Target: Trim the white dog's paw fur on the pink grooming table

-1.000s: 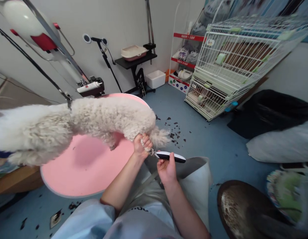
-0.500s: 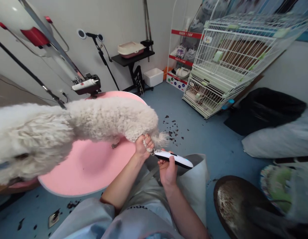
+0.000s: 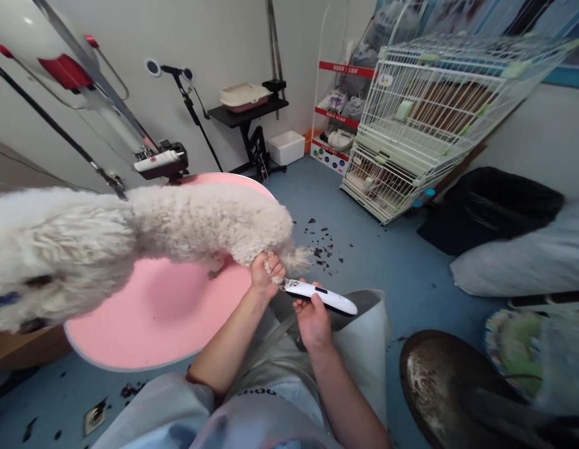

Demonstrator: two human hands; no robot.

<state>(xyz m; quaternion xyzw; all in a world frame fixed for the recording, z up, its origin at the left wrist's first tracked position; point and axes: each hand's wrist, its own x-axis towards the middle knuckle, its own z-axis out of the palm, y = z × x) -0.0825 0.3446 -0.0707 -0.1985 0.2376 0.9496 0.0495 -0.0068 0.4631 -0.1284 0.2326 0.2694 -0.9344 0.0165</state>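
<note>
A white curly-haired dog [image 3: 209,218] stands on a round pink grooming table [image 3: 163,324], its head at the left edge of the view and its rear towards me. My left hand [image 3: 267,274] is closed around one of the dog's hind legs, near the paw. In my right hand [image 3: 314,321] lies a white and black hair clipper [image 3: 324,297], a small blue light glowing near its back end. The clipper's head touches or nearly touches the held paw, whose tip is mostly hidden between fingers and blade.
Dark hair clumps [image 3: 322,246] are scattered on the blue floor behind the dog. Wire cages [image 3: 411,125] stand at the back right beside a black bag-lined bin [image 3: 500,199]. A round brown stool seat [image 3: 439,386] is at my right. A dryer arm [image 3: 116,118] reaches down at the left.
The whole view has shifted slightly. The dog's head has lifted and turned a little. Both hands keep their grips, the clipper still at the paw.
</note>
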